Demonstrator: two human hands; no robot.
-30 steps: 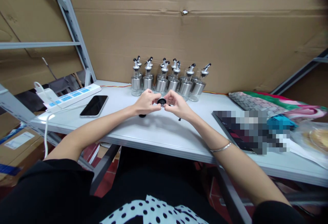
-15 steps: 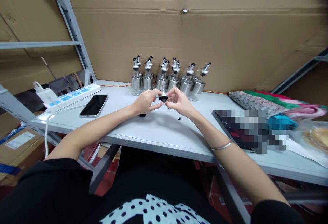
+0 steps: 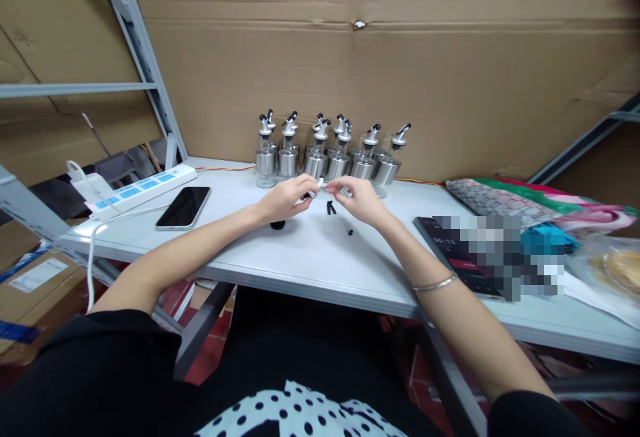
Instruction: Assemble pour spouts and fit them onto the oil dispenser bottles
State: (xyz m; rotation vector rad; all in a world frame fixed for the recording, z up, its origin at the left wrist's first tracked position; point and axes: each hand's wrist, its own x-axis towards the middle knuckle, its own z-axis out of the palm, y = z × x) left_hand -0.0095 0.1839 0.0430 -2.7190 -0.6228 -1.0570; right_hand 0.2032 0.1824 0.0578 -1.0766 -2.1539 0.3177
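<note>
Both hands meet above the middle of the table, in front of the bottles. My left hand [image 3: 283, 199] is closed round a silver-and-black pourer spout [image 3: 321, 183], hiding most of it. From the other side, the bent fingertips of my right hand [image 3: 362, 199] pinch the spout's light-coloured end. Below them on the tabletop lie small black lever-like pieces [image 3: 331, 208] and a tiny black cap [image 3: 350, 232]. A round black part [image 3: 277, 225] rests beneath my left wrist.
Several glass-and-steel bottles [image 3: 316, 162] with pourers stand along the cardboard wall [image 3: 400, 70]. At left are a phone [image 3: 183, 208] and a white power strip [image 3: 145, 190]. A dark tablet-like device [image 3: 450, 250], partly pixelated, and folded fabric [image 3: 555, 203] lie at right.
The pourer spout has turned: its black underside faced me before, and now its light end shows between my hands. My right hand has shifted slightly, uncovering the black pieces on the table.
</note>
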